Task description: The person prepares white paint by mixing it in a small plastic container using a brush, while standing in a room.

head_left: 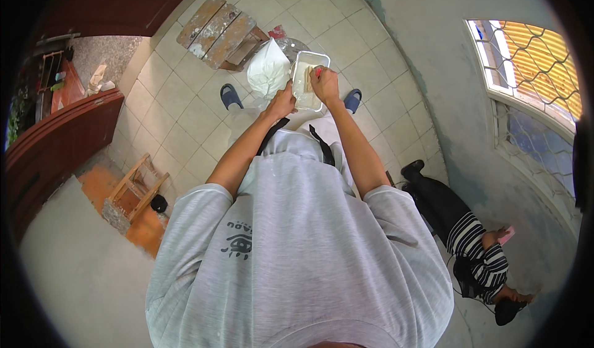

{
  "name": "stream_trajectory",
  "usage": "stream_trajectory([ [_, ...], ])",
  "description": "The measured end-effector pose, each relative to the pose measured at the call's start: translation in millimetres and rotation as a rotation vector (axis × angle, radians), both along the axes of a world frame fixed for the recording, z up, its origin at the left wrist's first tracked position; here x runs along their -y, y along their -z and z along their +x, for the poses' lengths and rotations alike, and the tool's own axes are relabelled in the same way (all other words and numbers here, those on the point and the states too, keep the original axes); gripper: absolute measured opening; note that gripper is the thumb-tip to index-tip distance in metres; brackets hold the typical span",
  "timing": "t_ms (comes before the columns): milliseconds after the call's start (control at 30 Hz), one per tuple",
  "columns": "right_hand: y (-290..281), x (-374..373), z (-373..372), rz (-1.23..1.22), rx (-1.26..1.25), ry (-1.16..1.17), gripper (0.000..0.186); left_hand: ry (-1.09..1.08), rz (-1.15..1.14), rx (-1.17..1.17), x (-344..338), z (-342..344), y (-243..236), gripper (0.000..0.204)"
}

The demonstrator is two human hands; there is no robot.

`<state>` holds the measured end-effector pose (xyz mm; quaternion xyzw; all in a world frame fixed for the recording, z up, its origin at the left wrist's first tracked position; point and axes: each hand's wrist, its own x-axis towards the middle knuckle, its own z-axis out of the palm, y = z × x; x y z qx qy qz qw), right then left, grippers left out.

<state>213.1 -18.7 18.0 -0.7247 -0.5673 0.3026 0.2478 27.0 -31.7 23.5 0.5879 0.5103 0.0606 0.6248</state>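
Note:
A white rectangular tray (317,57) with pale material inside sits between my feet at the top centre. My left hand (282,101) has its fingers closed on the tray's left edge. My right hand (326,88) grips a red-handled tool (318,72) over the tray; a flat beige part shows below the fingers, its exact kind unclear. Just left of the tray is a white, crumpled bag (265,68).
Paint-spattered wooden stools (213,32) stand beyond the bag, near a red item (277,31). An open brown door (62,143) and wooden frame (133,187) are left. Right are a grilled window (526,63) and another person (470,243) in stripes, holding something pink.

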Motion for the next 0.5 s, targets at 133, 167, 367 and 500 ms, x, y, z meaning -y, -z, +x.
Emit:
stream_trajectory([
  [133, -1, -1, -17, -0.038, -0.071, 0.048, 0.028, 0.026, -0.012, -0.02, 1, -4, 4, 0.065],
  [167, 2, 0, -17, -0.039, -0.07, 0.049, 0.028, 0.022, 0.004, -0.01, 0, -3, 4, 0.065],
  [367, 9, -5, -6, -0.04, 0.144, -0.055, 0.028, 0.029, 0.058, -0.007, 3, -5, 1, 0.064],
  [500, 9, 0, -10, -0.017, 0.007, 0.021, 0.031, 0.029, 0.058, -0.004, 1, -3, -2, 0.065],
])
